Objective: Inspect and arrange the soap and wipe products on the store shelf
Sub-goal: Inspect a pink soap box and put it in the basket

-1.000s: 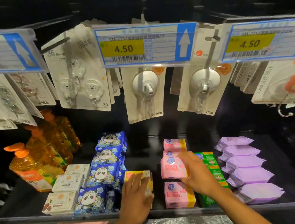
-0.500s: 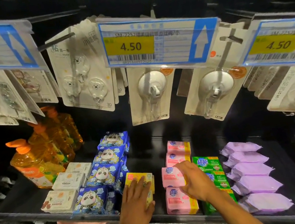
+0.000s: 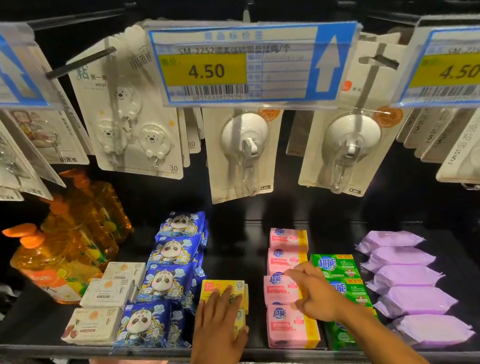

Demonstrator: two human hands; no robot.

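The shelf [image 3: 241,252] carried its stock in files running front to back, evidently so that each line presented one face at the lip: orange bottles [image 3: 55,269] at far left, white soap boxes [image 3: 104,292], blue panda packs [image 3: 169,277], yellow soap boxes [image 3: 220,288], pink soap packs [image 3: 293,326], green soap boxes [image 3: 337,267] and purple wipe packs [image 3: 406,277] at right. Hook cards [image 3: 243,155] hung above on pegs behind a price tag [image 3: 244,65] marked 4.50. The left hand [image 3: 220,329] lay flat on the yellow soap boxes, fingers straight and grasping nothing; in my judgement it steadied that short stack while the neighbouring file was worked. The right hand [image 3: 316,293] reached across the green soap boxes with fingers curled over the right edge of the second pink pack [image 3: 278,290]; the thumb was hidden, but the posture read as a grasp, probably to square that pack in line. The pink file stood mid-shelf, between the yellow and green boxes, four packs deep, the front one at the lip. Its packs were glossy pink film with a blue logo and a yellow end band; the held one sat slightly skewed against its neighbours. No damage was discernible.
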